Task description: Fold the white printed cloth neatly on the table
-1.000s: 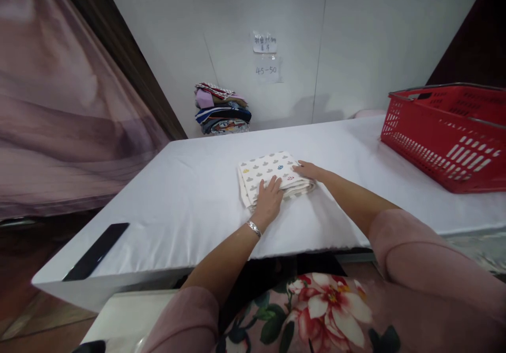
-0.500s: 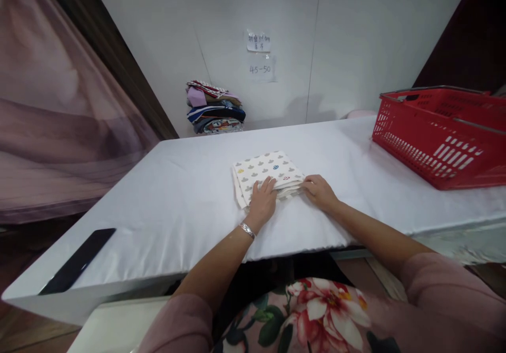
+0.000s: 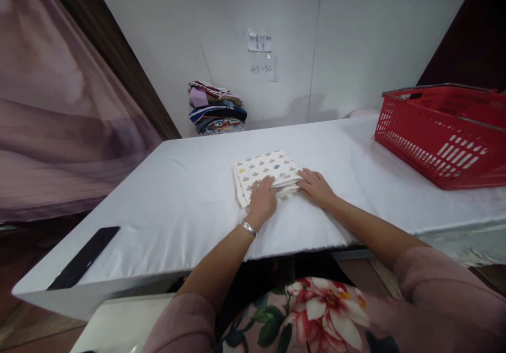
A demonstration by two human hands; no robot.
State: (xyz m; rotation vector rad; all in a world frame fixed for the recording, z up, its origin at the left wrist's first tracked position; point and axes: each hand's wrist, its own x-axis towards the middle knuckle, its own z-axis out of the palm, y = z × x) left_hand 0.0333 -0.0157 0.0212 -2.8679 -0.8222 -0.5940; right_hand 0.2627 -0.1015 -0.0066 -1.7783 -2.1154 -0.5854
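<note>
A folded white cloth (image 3: 265, 168) with grey, yellow, blue and red prints lies on the white-covered table. Its layers show along the near edge. My left hand (image 3: 263, 202), a silver bracelet at its wrist, rests on the cloth's near left part with fingers stretched out. At the right corner, my right hand (image 3: 316, 188) lays its extended fingers against the edge of the cloth; its thumb is hard to make out.
A red plastic basket (image 3: 430, 147) stands at the right of the table (image 3: 174, 200). A black phone-like slab (image 3: 84, 258) lies near the left front corner. Behind the far edge is a stack of folded fabrics (image 3: 217, 108). Paper notes (image 3: 261, 68) hang on the wall.
My right hand has shifted slightly left and up onto the cloth's corner, its fingers flatter than before. The left hand stays at nearly the same spot. The view has moved slightly.
</note>
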